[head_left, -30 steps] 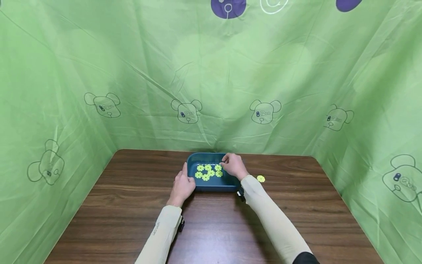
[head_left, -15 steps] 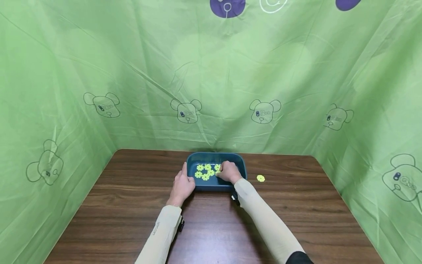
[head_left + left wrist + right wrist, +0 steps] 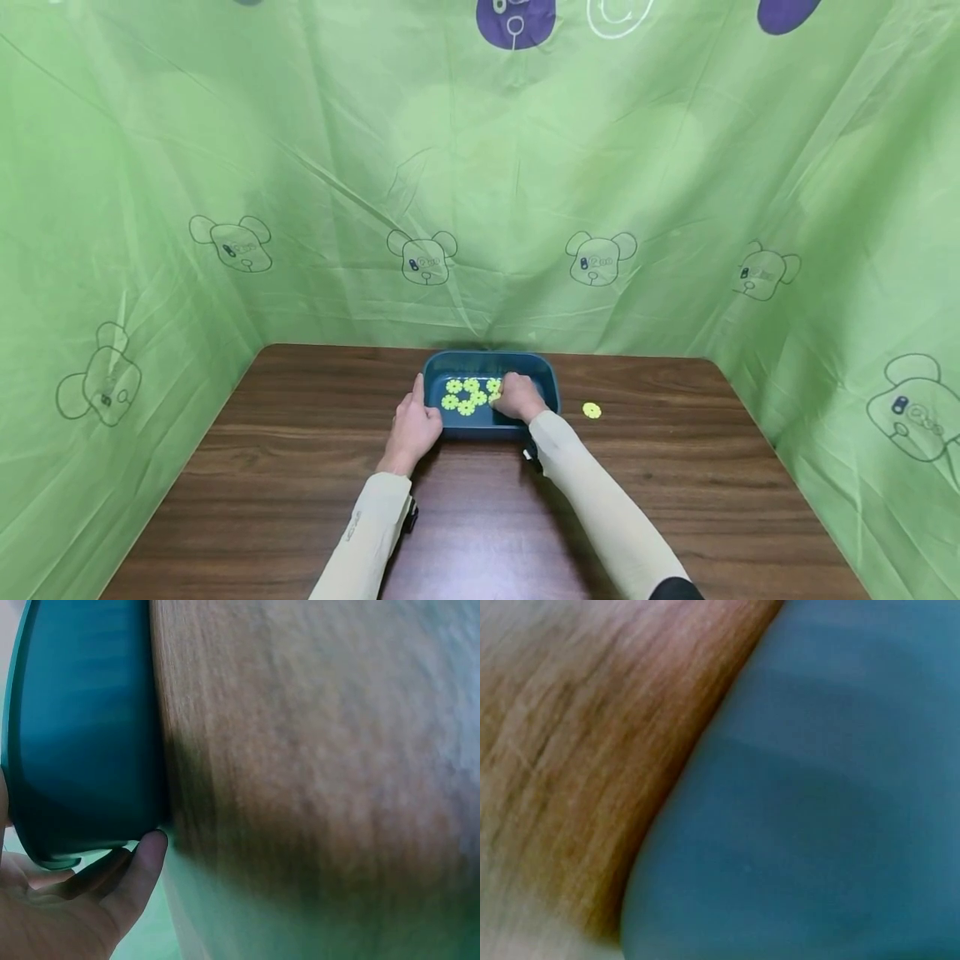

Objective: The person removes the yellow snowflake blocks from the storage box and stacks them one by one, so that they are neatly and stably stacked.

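A dark teal tray (image 3: 465, 427) stands near the table's back edge. Inside it, on the left and middle of its floor, lie several yellow flower-shaped discs (image 3: 467, 408). My left hand (image 3: 415, 427) holds the tray's front left corner, its index finger along the left side. The left wrist view shows that hand's fingers against the tray's outer wall (image 3: 90, 735). My right hand (image 3: 519, 397) reaches into the tray with bent fingers, pinching a yellow flower-shaped disc (image 3: 492, 400) that they partly cover. In the right wrist view only the tray's wall (image 3: 802, 825) and wood show.
Another yellow disc (image 3: 592, 410) lies on the brown wooden table (image 3: 660, 467), to the right of the tray. Green cloth (image 3: 495, 183) with bear drawings hangs behind the table and on both sides.
My right hand has moved from the disc at the tray's back right to the one in front of it, and stays there. The left hand keeps its place on the corner.
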The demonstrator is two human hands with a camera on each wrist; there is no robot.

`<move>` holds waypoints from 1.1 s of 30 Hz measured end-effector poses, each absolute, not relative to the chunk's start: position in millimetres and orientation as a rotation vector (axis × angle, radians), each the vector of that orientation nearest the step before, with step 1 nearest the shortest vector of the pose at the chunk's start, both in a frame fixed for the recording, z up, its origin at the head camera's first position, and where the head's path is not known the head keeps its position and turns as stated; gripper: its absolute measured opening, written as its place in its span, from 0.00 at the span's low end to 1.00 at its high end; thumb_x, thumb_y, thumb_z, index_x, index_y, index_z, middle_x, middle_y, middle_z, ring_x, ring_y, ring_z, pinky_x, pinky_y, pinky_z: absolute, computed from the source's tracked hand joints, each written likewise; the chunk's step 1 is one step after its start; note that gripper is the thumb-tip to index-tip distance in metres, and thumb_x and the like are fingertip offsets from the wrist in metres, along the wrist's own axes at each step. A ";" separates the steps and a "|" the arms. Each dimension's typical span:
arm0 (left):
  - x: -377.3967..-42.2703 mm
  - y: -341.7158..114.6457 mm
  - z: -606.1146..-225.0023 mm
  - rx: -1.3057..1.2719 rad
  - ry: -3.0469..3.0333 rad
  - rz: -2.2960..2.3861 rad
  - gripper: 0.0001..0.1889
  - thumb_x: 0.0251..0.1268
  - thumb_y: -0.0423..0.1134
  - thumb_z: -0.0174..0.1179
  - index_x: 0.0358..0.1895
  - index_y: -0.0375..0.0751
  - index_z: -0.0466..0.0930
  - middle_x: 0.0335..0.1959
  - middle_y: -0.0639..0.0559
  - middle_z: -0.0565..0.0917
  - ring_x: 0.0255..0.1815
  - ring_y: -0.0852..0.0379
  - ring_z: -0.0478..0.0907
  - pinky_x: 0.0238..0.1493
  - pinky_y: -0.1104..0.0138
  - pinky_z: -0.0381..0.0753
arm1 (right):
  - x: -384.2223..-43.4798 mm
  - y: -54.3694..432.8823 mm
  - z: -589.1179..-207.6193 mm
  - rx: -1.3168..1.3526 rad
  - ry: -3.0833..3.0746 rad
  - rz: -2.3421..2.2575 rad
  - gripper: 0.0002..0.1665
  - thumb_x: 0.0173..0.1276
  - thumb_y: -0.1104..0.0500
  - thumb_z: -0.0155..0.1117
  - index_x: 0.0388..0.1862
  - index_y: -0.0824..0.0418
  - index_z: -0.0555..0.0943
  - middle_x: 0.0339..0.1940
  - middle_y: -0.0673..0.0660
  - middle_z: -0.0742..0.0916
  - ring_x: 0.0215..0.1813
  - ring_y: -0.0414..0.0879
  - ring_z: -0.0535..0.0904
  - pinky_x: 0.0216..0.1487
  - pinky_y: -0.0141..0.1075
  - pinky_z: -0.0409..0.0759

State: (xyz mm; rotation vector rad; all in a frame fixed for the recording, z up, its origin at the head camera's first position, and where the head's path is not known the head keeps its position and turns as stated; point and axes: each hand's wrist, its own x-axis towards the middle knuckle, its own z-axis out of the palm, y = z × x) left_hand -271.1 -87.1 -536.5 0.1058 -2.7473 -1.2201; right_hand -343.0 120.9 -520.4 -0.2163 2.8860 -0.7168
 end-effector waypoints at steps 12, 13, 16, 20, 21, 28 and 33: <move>-269.7 -87.8 -537.7 0.113 -2.741 -1.217 0.39 0.67 0.36 0.49 0.82 0.41 0.49 0.70 0.31 0.72 0.68 0.35 0.73 0.65 0.45 0.74 | -336.4 119.1 -517.3 -0.220 2.870 -0.728 0.34 0.60 0.56 0.77 0.09 0.53 0.61 0.10 0.46 0.59 0.17 0.42 0.55 0.24 0.35 0.62; -269.4 -87.8 -538.0 0.114 -2.745 -1.212 0.39 0.67 0.36 0.49 0.82 0.40 0.49 0.70 0.31 0.72 0.67 0.35 0.73 0.65 0.45 0.74 | -335.0 119.1 -516.1 -0.219 2.869 -0.733 0.32 0.60 0.57 0.77 0.10 0.54 0.63 0.12 0.47 0.61 0.18 0.42 0.57 0.25 0.35 0.63; -269.1 -87.8 -538.6 0.110 -2.751 -1.203 0.39 0.67 0.36 0.49 0.82 0.40 0.49 0.69 0.31 0.72 0.67 0.35 0.74 0.64 0.45 0.74 | -331.0 119.8 -511.2 -0.223 2.886 -0.738 0.23 0.60 0.58 0.77 0.18 0.56 0.69 0.18 0.49 0.70 0.23 0.44 0.66 0.29 0.37 0.67; -270.9 -88.3 -537.0 0.105 -2.749 -1.199 0.39 0.67 0.35 0.49 0.82 0.40 0.49 0.69 0.31 0.73 0.67 0.35 0.74 0.64 0.45 0.74 | -328.6 121.9 -502.2 -0.279 2.923 -0.818 0.11 0.63 0.61 0.73 0.33 0.61 0.77 0.28 0.53 0.79 0.30 0.47 0.74 0.34 0.38 0.73; -271.6 -88.5 -536.4 0.106 -2.749 -1.197 0.40 0.67 0.35 0.49 0.82 0.40 0.49 0.69 0.31 0.73 0.67 0.35 0.74 0.64 0.45 0.74 | -328.5 122.7 -498.9 -0.301 2.927 -0.854 0.09 0.64 0.61 0.72 0.35 0.61 0.78 0.30 0.53 0.80 0.31 0.47 0.75 0.35 0.39 0.74; -273.8 -87.7 -531.4 0.088 -2.735 -1.208 0.39 0.67 0.35 0.49 0.82 0.39 0.49 0.69 0.30 0.72 0.67 0.34 0.74 0.64 0.44 0.74 | -331.6 142.1 -468.6 -0.358 3.013 -1.130 0.05 0.65 0.61 0.70 0.38 0.60 0.83 0.32 0.53 0.87 0.34 0.45 0.82 0.41 0.41 0.80; -270.3 -86.7 -534.5 0.097 -2.748 -1.199 0.39 0.67 0.35 0.50 0.82 0.38 0.49 0.69 0.30 0.73 0.67 0.35 0.74 0.64 0.45 0.74 | -329.6 171.2 -452.7 -0.298 3.022 -1.262 0.07 0.66 0.61 0.70 0.42 0.61 0.85 0.36 0.56 0.90 0.39 0.48 0.86 0.47 0.44 0.82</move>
